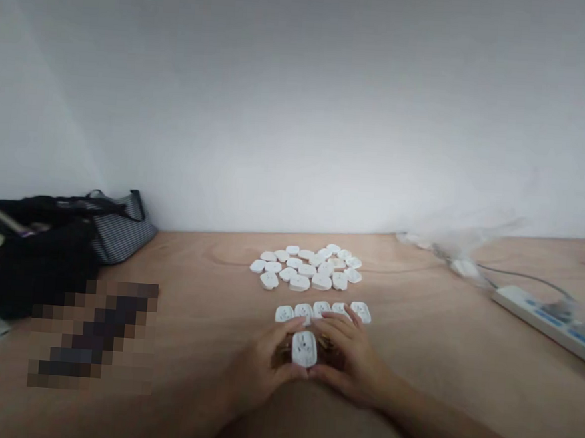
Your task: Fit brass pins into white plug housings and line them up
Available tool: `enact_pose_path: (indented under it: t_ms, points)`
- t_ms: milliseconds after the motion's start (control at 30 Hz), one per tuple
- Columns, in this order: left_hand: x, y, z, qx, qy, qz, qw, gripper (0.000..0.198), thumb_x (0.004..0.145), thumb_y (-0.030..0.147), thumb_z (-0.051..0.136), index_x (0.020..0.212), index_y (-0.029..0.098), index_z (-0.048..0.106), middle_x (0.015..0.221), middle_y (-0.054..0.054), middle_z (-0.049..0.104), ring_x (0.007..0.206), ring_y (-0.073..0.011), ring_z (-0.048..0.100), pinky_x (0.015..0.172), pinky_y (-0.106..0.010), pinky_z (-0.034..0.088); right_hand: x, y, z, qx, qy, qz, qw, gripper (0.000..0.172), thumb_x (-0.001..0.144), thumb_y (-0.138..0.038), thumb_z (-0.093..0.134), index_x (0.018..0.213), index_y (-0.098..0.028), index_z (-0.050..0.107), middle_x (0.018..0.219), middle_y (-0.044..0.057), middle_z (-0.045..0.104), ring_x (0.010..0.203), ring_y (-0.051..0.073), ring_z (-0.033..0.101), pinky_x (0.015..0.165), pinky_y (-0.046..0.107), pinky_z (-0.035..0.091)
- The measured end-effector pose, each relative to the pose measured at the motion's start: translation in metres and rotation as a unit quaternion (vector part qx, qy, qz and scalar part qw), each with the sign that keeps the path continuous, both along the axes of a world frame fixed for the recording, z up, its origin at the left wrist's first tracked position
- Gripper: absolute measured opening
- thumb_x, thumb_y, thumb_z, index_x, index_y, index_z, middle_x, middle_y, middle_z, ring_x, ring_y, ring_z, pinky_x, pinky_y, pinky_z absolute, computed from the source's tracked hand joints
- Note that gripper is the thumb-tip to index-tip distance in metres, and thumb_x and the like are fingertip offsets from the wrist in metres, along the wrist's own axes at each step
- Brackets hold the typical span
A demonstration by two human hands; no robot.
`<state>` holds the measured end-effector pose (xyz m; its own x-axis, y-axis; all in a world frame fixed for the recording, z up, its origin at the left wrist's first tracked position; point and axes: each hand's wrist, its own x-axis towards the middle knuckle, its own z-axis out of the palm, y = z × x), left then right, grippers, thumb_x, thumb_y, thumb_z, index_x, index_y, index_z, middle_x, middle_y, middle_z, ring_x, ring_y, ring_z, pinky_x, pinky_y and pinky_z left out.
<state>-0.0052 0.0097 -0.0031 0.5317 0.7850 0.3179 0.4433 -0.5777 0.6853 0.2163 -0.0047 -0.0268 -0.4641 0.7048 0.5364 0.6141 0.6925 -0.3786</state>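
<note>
Honestly tons of room on this counter [207, 286]. The left hand [257, 366] and right hand [347, 359] are cupped around one adapter [304, 348] near the front edge, but the row of white socket adapters [322, 310] sits just ahead of them, with the pile of adapters [305, 268] right behind. Bare wood runs either side. Going left, a black bag [29, 261] and striped bag [121, 230] block the back corner, plus a pixelated patch [91, 335]. Going right, a power strip [546, 320] and plastic bag [455, 254] get in the way.

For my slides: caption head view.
Left hand and right hand hold a white plug adapter near a pile of others.
</note>
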Motion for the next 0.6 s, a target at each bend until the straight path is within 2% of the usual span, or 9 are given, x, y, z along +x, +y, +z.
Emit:
enact_pose_path:
  t_ms: [100,200,367,433,500,600]
  points:
    - [0.008,-0.003,-0.008,-0.027,-0.03,-0.001,0.999,0.059,0.072,0.029,0.073,0.126,0.026,0.05,0.119,-0.004,0.063,0.107,-0.0237,0.06,0.093,-0.034,0.048,-0.004,0.001,0.003,-0.016,0.006,0.023,1.0,0.056,0.08,-0.048,0.061,0.129,-0.027,0.046,0.114,0.009,0.063,0.109,0.026,0.054,0.103,0.052,0.022]
    - [0.011,-0.001,-0.015,-0.03,-0.046,0.017,0.998,0.066,0.064,0.029,0.08,0.123,0.025,0.052,0.115,-0.004,0.065,0.104,-0.0239,0.062,0.091,-0.034,0.049,-0.003,0.003,0.005,-0.037,0.016,0.044,0.998,0.059,0.077,-0.05,0.064,0.129,-0.029,0.046,0.112,0.007,0.065,0.106,0.026,0.055,0.101,0.05,0.023]
    - [0.011,0.0,-0.009,0.006,-0.035,0.035,0.999,0.068,0.058,0.029,0.084,0.118,0.021,0.054,0.111,-0.006,0.064,0.101,-0.0231,0.061,0.089,-0.031,0.048,-0.001,0.002,0.008,-0.054,0.04,0.051,0.996,0.057,0.073,-0.05,0.068,0.123,-0.03,0.051,0.108,0.004,0.066,0.102,0.025,0.056,0.098,0.048,0.026]
    - [0.006,0.003,-0.002,0.036,-0.016,0.026,0.999,0.048,0.065,0.028,0.079,0.108,0.02,0.061,0.104,-0.005,0.065,0.097,-0.022,0.06,0.087,-0.031,0.047,0.0,0.001,0.009,-0.052,0.047,0.039,0.997,0.051,0.072,-0.046,0.069,0.118,-0.029,0.055,0.104,0.004,0.067,0.099,0.025,0.057,0.096,0.046,0.028]
    - [-0.002,0.009,0.003,0.05,0.011,0.03,0.998,0.011,0.078,0.025,0.065,0.088,0.019,0.066,0.091,-0.004,0.065,0.088,-0.0194,0.061,0.08,-0.029,0.047,0.002,0.0,0.009,-0.041,0.05,0.02,0.998,0.047,0.071,-0.043,0.069,0.113,-0.026,0.058,0.102,0.005,0.067,0.097,0.025,0.057,0.096,0.046,0.029]
    - [-0.019,0.019,0.007,0.04,0.054,0.069,0.995,0.018,0.084,0.023,0.055,0.072,0.017,0.066,0.076,-0.003,0.063,0.073,-0.0171,0.059,0.069,-0.027,0.046,0.005,-0.001,0.008,-0.024,0.05,-0.015,0.998,0.044,0.07,-0.042,0.068,0.109,-0.024,0.06,0.099,0.006,0.067,0.095,0.025,0.058,0.097,0.047,0.028]
